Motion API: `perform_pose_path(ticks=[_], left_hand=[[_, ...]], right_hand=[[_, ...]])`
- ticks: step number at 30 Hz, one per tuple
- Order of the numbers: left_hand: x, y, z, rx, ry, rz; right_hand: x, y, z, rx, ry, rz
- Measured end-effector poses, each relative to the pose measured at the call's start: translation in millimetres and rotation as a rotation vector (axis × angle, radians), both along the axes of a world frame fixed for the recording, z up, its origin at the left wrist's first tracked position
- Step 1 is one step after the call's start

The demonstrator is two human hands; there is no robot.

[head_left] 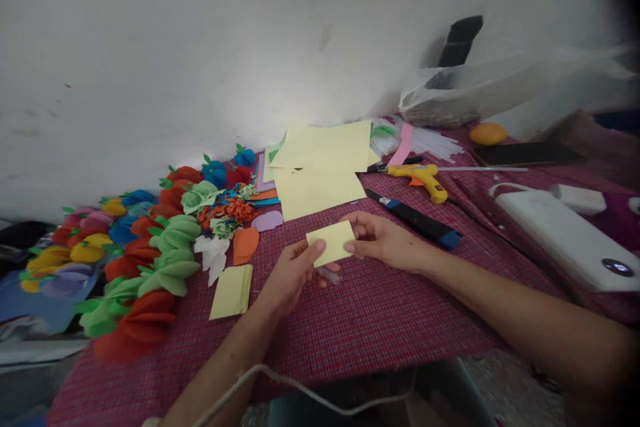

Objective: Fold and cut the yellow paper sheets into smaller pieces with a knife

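A small pale yellow piece of paper (331, 241) is held above the tablecloth between both hands. My left hand (295, 268) pinches its left side, thumb on top. At the paper's right edge, my right hand (373, 240) grips it between thumb and fingers. What lies under the paper is partly hidden. A stack of similar yellow paper pieces (230, 291) rests on the cloth left of my left hand. Beyond my hands lie large yellow sheets (320, 193), and a black utility knife (415, 218) is just behind my right hand.
Colourful paper fruits (170, 233) crowd the table's left side, beside orange cut pieces (245, 245) and paper scraps (235, 210). To the right are a yellow glue gun (420, 177), a white power bank (565, 233), a dark phone (530, 153) and an orange fruit (489, 133). A white cord (310, 400) crosses the front.
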State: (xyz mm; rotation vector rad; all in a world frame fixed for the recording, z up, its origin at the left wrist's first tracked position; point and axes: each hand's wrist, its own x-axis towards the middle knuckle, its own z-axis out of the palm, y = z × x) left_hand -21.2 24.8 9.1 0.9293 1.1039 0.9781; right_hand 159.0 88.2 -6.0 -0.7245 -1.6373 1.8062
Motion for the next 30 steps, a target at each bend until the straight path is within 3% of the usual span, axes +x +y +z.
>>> perform_pose_path(ticks=[10, 20, 30], left_hand=[[-2, 2, -5.3, 0.002, 0.115, -0.023], [6, 3, -15.7, 0.006, -0.024, 0.174], [5, 3, -9.3, -0.023, -0.069, 0.278]], right_hand=[[-1, 0, -0.4, 0.02, 0.02, 0.028], [-7, -9, -7.2, 0.094, 0.002, 0.068], [-5, -9, -3.4, 0.114, -0.047, 0.071]])
